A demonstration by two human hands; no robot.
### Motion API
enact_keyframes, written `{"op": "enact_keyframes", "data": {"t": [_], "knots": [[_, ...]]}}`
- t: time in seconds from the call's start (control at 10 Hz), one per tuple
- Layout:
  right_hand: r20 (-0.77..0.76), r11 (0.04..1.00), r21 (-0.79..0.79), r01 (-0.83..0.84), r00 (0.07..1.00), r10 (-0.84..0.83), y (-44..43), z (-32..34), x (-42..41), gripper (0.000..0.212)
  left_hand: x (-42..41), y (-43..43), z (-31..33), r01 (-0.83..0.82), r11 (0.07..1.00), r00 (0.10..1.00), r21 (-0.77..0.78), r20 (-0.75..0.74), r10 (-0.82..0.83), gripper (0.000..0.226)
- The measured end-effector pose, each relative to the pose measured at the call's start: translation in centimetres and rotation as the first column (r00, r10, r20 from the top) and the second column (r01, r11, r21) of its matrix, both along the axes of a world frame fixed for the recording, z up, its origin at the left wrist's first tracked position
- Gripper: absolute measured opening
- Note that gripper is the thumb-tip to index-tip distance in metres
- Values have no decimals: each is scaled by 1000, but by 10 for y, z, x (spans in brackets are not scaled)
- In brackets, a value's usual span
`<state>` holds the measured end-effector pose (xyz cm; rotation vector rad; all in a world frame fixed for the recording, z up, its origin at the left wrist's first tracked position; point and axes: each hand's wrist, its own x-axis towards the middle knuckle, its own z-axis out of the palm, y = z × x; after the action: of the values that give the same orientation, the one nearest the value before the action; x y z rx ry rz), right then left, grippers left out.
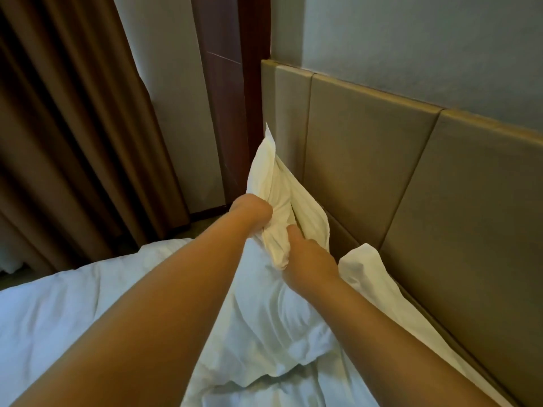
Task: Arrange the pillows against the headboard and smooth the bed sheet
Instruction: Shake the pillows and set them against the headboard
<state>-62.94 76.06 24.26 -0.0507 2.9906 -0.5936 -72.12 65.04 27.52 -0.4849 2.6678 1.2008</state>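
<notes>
A soft white fabric pillow [273, 304] is lying on the wrinkled white bed sheet [58, 312], just beside the padded grey-brown panelled headboard [382, 177]. Its far end is lifted and bunched. This loose cloth is gripped by the left hand [252, 212] and also by the right hand [305, 254], both closed on it. Brown pleated curtains [73, 127] are seen at the left.

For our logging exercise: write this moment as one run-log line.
step: placing pillow | left hand: gripping pillow | right hand: gripping pillow | pillow: by headboard | sheet: wrinkled
</notes>
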Motion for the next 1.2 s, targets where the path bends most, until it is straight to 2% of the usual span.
{"op": "enact_keyframes", "data": {"t": [0.1,0.2,0.3,0.4,0.5,0.6,0.7,1.0,1.1,1.2], "knots": [[-11,998,-6,-59,998,59,-15,1,-6,36,14,-26,10,-150,973,984,175,122,130,34],[-163,995,-13,-95,982,91,-24,15,-16,18,21,-39,27,-167,941,968,296,230,99,45],[-352,994,38,-105,929,112,-20,38,-26,17,18,-51,45,-202,810,975,551,195,111,43],[-487,985,134,-112,858,164,-13,56,-34,21,14,-45,58,-177,701,979,691,50,198,31],[-517,978,177,-107,836,185,-4,68,-42,25,11,-35,60,-142,654,965,743,-43,258,27],[-498,979,180,-100,849,178,2,71,-45,26,5,-28,56,-134,636,959,760,-61,275,26],[-422,983,145,-113,891,164,7,63,-43,28,-1,-22,49,-163,659,961,734,-32,273,27],[-251,971,171,-168,945,208,43,27,-53,24,-26,0,5,-238,723,962,648,52,270,27],[-215,958,286,-19,973,83,62,17,-65,22,-33,10,-10,-221,779,972,587,73,221,28],[-36,921,367,133,991,-129,87,11,-72,20,-26,21,-37,-158,844,986,513,134,103,49]]}}
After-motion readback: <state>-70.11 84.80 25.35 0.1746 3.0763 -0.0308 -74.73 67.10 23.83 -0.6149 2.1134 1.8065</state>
